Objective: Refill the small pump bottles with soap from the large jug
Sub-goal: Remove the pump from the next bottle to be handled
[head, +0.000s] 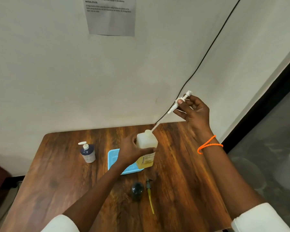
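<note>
Glossy dark wood-grain table (60, 173) against a plain off-white wall. The left hand (132, 150) wraps around a squarish translucent plastic jug (146, 148), yellow soap low inside, partly over a blue mesh tray (113, 157). The right hand (193, 113) pinches a white pump head (181, 100), its thin tube angled down to the jug's neck. A navy pump bottle (88, 153) stands left; a dark open bottle (137, 190) and its yellow-tubed pump (150, 196) sit nearer.

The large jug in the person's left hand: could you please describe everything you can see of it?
The large jug is squarish translucent whitish plastic, yellow soap low inside, with a label. It looks upright over the blue tray's edge. The left hand grips its side; the right hand pinches its white pump, the tube tip at the neck.
</note>
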